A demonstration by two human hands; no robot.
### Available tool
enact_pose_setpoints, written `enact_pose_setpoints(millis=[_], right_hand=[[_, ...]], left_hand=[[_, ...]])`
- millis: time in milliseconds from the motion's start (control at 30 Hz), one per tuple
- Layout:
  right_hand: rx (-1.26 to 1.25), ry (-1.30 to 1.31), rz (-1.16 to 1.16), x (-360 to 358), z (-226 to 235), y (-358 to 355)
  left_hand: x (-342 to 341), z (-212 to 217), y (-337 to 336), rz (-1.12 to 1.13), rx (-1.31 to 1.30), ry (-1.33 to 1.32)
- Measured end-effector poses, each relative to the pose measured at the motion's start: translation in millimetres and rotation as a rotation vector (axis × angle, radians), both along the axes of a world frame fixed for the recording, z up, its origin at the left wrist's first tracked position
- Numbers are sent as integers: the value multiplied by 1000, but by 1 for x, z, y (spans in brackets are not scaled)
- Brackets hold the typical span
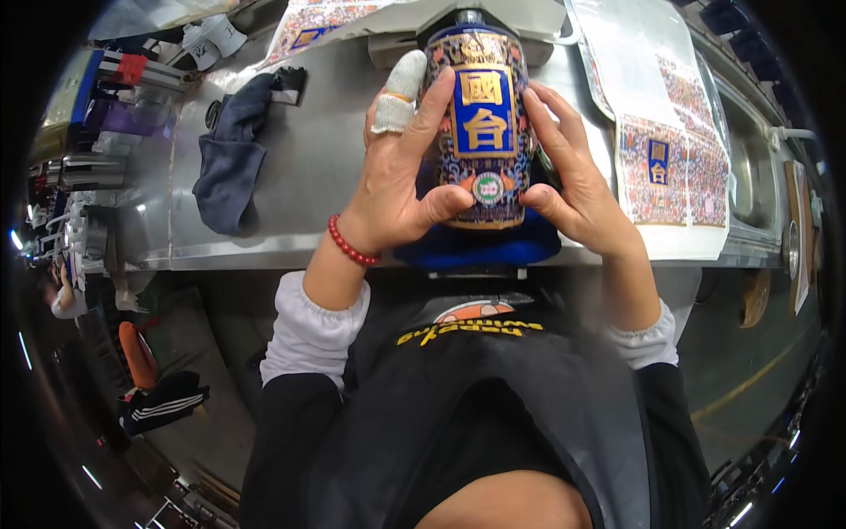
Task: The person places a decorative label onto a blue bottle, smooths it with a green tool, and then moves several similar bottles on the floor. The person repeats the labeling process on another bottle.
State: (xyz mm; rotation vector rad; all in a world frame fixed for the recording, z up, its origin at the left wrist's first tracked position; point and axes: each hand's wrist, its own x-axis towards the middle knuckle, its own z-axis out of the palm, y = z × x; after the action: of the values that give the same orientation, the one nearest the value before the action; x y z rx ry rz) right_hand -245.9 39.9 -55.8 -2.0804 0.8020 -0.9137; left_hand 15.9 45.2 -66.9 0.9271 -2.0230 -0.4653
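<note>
Between my two hands is a blue bottle (487,189) with a colourful flowered surface, gold trim and a blue-and-gold front panel. Its dark neck points to the far side of the bench. My left hand (397,167) presses along the bottle's left side, thumb low on the front, and a white knitted cover wraps one finger. A red bead bracelet circles that wrist. My right hand (577,181) lies against the right side, fingertips near the shoulder and thumb near the base. Under the bottle's lower end shows a dark blue cloth-like thing (480,249).
A crumpled dark blue cloth (231,154) lies left on the metal bench (304,189). Printed patterned sheets (674,167) lie to the right, beside a metal sink (756,189). More printed sheets (308,22) are at the far side. White cups (213,40) stand far left.
</note>
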Motion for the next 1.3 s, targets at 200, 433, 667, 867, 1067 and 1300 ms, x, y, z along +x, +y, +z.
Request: enact_pose_setpoints(millis=[200, 433, 667, 867, 1067, 1300], right_hand=[[2, -17, 27, -2, -11, -2], [45, -6, 51, -6, -7, 1], [206, 86, 6, -7, 2, -1], [153, 91, -11, -3, 17, -15], [187, 41, 15, -2, 19, -26], [123, 78, -1, 3, 18, -33]], left_hand=[[-1, -7, 0, -25, 32, 53], [5, -6, -4, -36, 4, -28], [7, 2, 0, -27, 141, -32], [1, 12, -9, 80, -2, -104], [0, 8, -11, 54, 63, -4], [5, 8, -18, 48, 43, -66]])
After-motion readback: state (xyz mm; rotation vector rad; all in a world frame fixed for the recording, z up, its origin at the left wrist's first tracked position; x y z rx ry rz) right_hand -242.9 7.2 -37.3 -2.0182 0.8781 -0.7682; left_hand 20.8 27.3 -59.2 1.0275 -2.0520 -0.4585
